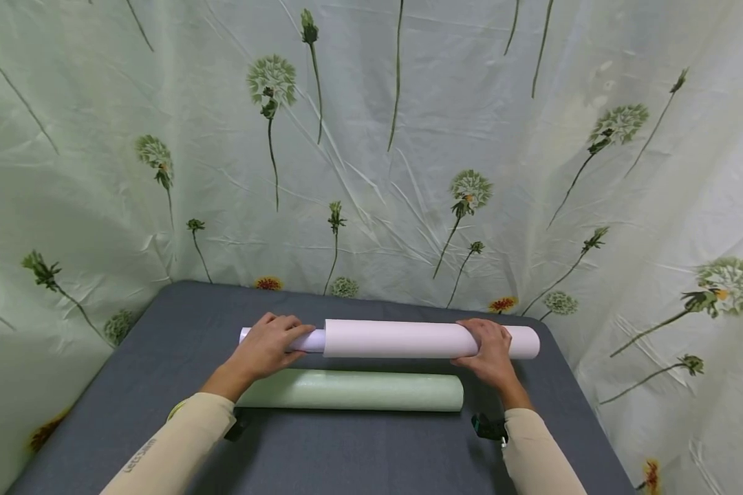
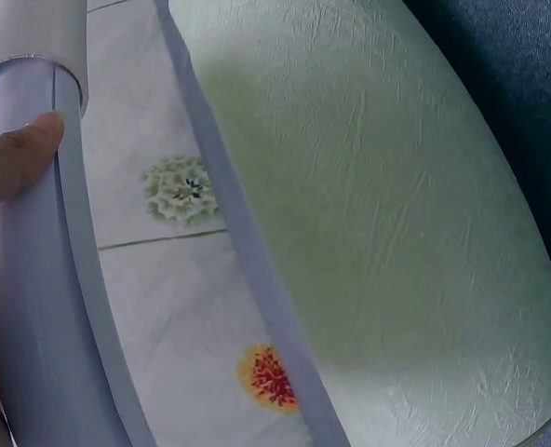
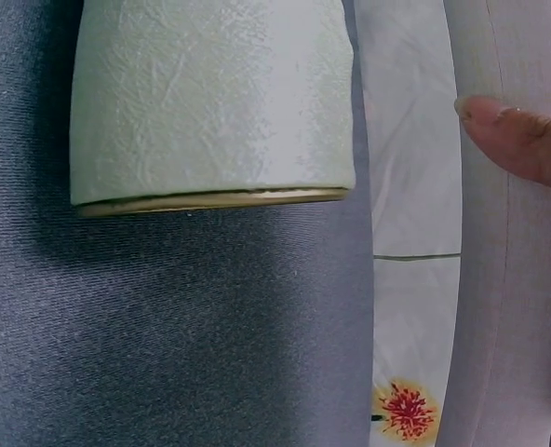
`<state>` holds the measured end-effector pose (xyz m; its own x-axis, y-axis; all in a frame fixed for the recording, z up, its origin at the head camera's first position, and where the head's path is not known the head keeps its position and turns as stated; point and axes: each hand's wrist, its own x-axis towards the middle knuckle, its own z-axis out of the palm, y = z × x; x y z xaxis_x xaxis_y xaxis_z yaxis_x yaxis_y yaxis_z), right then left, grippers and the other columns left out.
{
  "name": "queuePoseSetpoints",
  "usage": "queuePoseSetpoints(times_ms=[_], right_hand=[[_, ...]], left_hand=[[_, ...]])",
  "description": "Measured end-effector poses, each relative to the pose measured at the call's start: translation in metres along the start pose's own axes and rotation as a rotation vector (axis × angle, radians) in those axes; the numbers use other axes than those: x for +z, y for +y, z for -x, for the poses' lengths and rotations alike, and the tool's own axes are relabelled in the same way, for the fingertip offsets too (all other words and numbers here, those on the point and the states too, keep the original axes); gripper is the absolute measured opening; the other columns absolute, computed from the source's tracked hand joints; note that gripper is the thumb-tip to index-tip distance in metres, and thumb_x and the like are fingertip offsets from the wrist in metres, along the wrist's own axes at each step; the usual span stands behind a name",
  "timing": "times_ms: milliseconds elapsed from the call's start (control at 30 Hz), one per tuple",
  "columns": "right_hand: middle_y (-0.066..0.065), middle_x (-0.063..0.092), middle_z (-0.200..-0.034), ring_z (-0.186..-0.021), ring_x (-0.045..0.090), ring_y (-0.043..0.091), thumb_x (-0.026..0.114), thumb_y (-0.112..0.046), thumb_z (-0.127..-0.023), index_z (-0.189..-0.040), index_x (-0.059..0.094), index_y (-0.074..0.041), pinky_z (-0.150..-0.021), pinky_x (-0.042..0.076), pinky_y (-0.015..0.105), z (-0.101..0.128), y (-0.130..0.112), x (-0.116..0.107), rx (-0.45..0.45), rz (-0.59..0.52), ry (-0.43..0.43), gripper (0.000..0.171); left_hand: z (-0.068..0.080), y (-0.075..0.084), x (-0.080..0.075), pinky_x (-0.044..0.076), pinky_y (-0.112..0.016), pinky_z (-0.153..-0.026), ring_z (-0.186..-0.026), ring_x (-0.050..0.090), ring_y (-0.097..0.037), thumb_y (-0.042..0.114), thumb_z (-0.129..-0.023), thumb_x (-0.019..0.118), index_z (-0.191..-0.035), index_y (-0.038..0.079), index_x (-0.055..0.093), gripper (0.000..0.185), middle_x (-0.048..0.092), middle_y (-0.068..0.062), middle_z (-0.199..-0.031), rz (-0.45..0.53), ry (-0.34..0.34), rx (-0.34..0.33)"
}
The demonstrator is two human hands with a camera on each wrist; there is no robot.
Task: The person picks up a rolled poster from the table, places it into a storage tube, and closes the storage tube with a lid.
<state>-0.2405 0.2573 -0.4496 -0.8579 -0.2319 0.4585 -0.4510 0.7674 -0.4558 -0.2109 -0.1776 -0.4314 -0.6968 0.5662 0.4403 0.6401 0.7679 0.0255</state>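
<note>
A pale pink roll of sheet material (image 1: pixel 396 339) lies level across the head view, with a narrower, glossy lavender roll (image 1: pixel 314 341) sticking out of its left end. My left hand (image 1: pixel 272 347) grips the lavender roll; in the left wrist view the thumb presses on it near a lengthwise edge (image 2: pixel 66 205), just short of the pink roll's rim (image 2: pixel 33 60). Toward the pink roll's right end, my right hand (image 1: pixel 489 350) holds it from above, thumb along the near side. Nearer to me is a thicker, pale green textured roll (image 1: pixel 359 390), its left end hidden behind my left forearm.
Dark grey cloth covers the table (image 1: pixel 359 454), whose back edge runs just behind the rolls. A light curtain with dandelion prints (image 1: pixel 371 172) hangs behind and at both sides. In the right wrist view, the green roll's open end (image 3: pixel 210 200) shows a brownish rim.
</note>
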Motion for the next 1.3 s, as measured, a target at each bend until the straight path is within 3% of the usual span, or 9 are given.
queuePoseSetpoints(times_ms=[500,867,1100,1300], right_hand=[[0.021,0.06,-0.118,-0.116,0.043,0.042,0.093,-0.005,-0.054,-0.116,0.066,-0.003,-0.098,0.017,0.063,0.001,-0.004,0.001,0.026,-0.003,-0.022,0.068],[0.02,0.06,-0.117,-0.115,0.044,0.041,0.092,-0.005,-0.055,-0.116,0.066,-0.003,-0.098,0.018,0.062,0.003,-0.003,0.004,0.021,0.002,-0.028,0.067],[0.021,0.061,-0.117,-0.115,0.044,0.042,0.093,-0.006,-0.054,-0.115,0.066,-0.003,-0.098,0.017,0.063,0.004,-0.002,0.001,0.027,-0.002,-0.02,0.067],[0.022,0.06,-0.117,-0.114,0.044,0.042,0.092,-0.005,-0.053,-0.115,0.066,-0.002,-0.097,0.017,0.063,0.006,0.0,0.001,0.016,-0.006,-0.005,0.068]], left_hand=[[-0.006,0.008,0.004,0.047,-0.043,-0.078,-0.091,0.063,-0.023,0.026,-0.072,0.086,-0.112,0.013,0.069,0.045,0.066,-0.004,-0.101,0.005,0.011,0.011],[-0.008,0.012,0.002,0.049,-0.044,-0.079,-0.095,0.062,-0.025,0.035,-0.073,0.084,-0.115,0.011,0.067,0.051,0.065,-0.007,-0.106,0.017,-0.067,-0.013],[-0.003,0.007,-0.004,0.045,-0.047,-0.085,-0.102,0.059,-0.025,0.043,-0.074,0.081,-0.122,0.013,0.064,0.059,0.064,-0.005,-0.11,0.073,-0.062,-0.086],[0.009,-0.003,-0.009,0.042,-0.055,-0.089,-0.108,0.057,-0.032,0.036,-0.078,0.079,-0.119,0.012,0.066,0.049,0.062,-0.008,-0.116,0.236,-0.029,-0.253]])
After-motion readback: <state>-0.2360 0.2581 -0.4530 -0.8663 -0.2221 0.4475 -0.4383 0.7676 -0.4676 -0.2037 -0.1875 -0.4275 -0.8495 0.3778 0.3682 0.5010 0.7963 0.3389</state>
